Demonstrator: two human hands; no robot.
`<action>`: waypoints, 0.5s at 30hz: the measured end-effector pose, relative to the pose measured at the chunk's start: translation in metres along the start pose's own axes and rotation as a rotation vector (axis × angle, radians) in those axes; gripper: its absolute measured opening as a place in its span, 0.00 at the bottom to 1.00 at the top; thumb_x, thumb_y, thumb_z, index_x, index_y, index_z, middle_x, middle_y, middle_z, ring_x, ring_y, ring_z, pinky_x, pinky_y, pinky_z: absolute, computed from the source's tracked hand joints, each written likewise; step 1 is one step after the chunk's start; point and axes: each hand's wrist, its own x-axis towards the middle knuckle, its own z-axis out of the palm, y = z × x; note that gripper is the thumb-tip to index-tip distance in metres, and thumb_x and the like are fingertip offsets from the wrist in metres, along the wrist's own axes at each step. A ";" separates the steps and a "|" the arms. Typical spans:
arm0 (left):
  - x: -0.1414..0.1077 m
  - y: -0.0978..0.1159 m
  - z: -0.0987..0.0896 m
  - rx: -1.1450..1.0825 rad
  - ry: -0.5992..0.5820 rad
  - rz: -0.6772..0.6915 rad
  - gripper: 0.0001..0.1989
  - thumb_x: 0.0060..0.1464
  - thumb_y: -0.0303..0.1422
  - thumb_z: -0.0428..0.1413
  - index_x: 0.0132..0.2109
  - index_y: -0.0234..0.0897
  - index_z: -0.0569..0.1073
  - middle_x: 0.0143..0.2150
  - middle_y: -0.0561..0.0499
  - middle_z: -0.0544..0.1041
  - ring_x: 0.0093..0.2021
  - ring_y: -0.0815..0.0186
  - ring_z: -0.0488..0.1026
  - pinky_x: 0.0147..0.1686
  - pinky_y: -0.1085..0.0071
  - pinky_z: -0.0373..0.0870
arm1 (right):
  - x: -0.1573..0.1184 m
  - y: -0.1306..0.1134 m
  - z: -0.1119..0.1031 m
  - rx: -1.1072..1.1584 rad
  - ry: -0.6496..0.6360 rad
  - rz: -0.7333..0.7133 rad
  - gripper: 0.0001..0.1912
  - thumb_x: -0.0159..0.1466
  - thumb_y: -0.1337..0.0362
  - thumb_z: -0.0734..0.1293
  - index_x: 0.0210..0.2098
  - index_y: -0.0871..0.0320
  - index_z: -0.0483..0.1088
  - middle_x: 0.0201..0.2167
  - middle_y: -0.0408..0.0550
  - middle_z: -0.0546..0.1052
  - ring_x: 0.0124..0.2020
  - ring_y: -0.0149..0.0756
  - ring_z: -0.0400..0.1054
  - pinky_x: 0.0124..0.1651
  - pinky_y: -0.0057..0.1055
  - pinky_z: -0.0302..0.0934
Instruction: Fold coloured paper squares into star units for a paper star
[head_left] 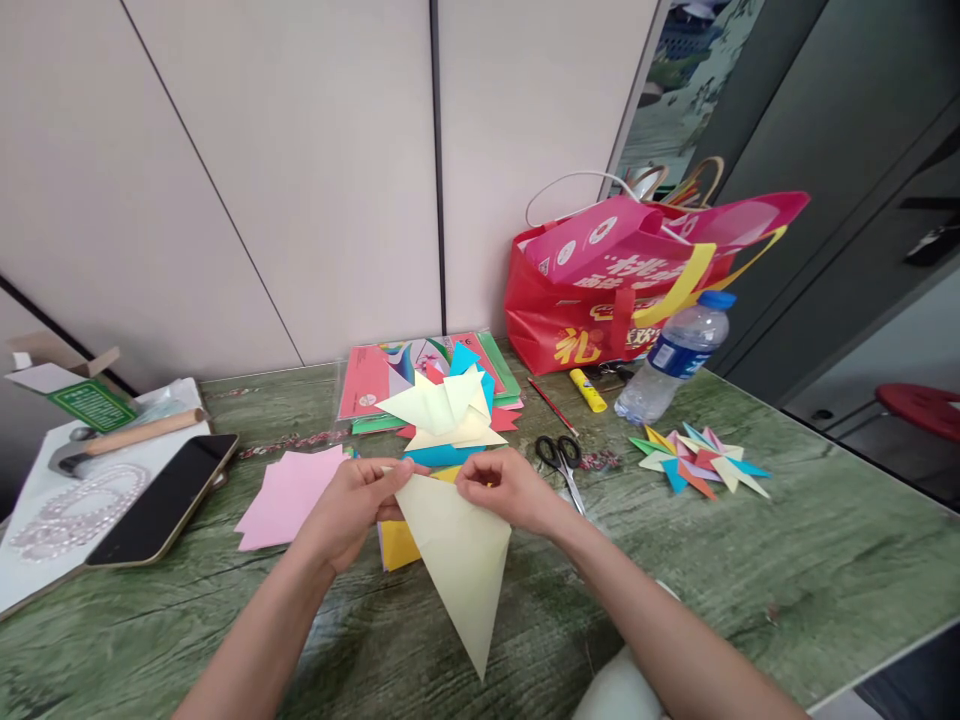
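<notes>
A pale yellow sheet of folded paper hangs between my hands, its long point turned down towards me. My left hand pinches the upper left corner between thumb and fingers. At the upper right edge, my right hand grips the paper with curled fingers. Behind and partly under it lies orange-yellow paper, mostly covered. Just beyond my hands is a pile of folded pieces in cream, blue and red. Pink paper sheets lie left of my left hand.
Scissors, a red pencil and a yellow glue stick lie right of the pile. A water bottle, a red bag and folded paper stars are further right. A phone and hammer lie left.
</notes>
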 end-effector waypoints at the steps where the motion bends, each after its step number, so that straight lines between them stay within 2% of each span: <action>1: 0.001 -0.001 -0.001 0.013 0.032 0.018 0.15 0.44 0.40 0.59 0.33 0.30 0.77 0.27 0.46 0.79 0.28 0.64 0.75 0.32 0.69 0.71 | 0.000 0.000 -0.001 -0.002 0.000 0.005 0.06 0.51 0.68 0.62 0.19 0.62 0.66 0.17 0.39 0.64 0.20 0.24 0.53 0.22 0.21 0.47; 4: 0.008 -0.006 -0.007 0.016 0.215 0.135 0.15 0.43 0.39 0.59 0.33 0.30 0.76 0.30 0.45 0.79 0.30 0.61 0.76 0.36 0.65 0.72 | 0.001 0.002 -0.005 0.028 0.044 0.012 0.07 0.52 0.65 0.63 0.21 0.62 0.67 0.18 0.39 0.64 0.20 0.24 0.54 0.22 0.21 0.46; 6: 0.014 -0.011 -0.014 -0.014 0.446 0.311 0.15 0.46 0.40 0.56 0.36 0.31 0.74 0.36 0.44 0.78 0.34 0.60 0.76 0.39 0.63 0.71 | 0.003 0.004 -0.009 0.113 0.136 0.010 0.08 0.52 0.62 0.64 0.22 0.61 0.68 0.19 0.39 0.66 0.20 0.25 0.55 0.22 0.22 0.48; 8: 0.021 -0.014 -0.024 0.095 0.648 0.448 0.16 0.47 0.38 0.55 0.41 0.32 0.71 0.42 0.43 0.76 0.39 0.60 0.75 0.42 0.64 0.70 | 0.006 0.007 -0.013 0.282 0.286 0.018 0.10 0.52 0.59 0.66 0.24 0.61 0.67 0.20 0.39 0.67 0.20 0.24 0.57 0.22 0.21 0.49; 10: 0.026 -0.017 -0.036 0.334 0.747 0.472 0.18 0.47 0.35 0.53 0.46 0.32 0.67 0.47 0.41 0.73 0.43 0.59 0.73 0.43 0.65 0.69 | 0.010 0.011 -0.017 0.511 0.446 0.043 0.11 0.51 0.57 0.67 0.26 0.59 0.67 0.20 0.37 0.68 0.19 0.23 0.57 0.21 0.20 0.50; 12: 0.028 -0.019 -0.045 0.767 0.650 0.346 0.15 0.48 0.34 0.49 0.43 0.33 0.69 0.45 0.41 0.74 0.44 0.58 0.72 0.43 0.63 0.67 | 0.013 0.015 -0.021 0.728 0.535 0.077 0.11 0.50 0.58 0.69 0.27 0.58 0.67 0.21 0.36 0.70 0.18 0.23 0.59 0.20 0.19 0.53; 15: 0.027 -0.022 -0.046 0.967 0.460 0.259 0.06 0.42 0.33 0.54 0.30 0.37 0.72 0.33 0.46 0.77 0.38 0.54 0.72 0.40 0.60 0.66 | 0.018 0.021 -0.024 0.984 0.569 0.130 0.10 0.48 0.64 0.71 0.28 0.58 0.66 0.25 0.39 0.74 0.23 0.26 0.66 0.24 0.21 0.61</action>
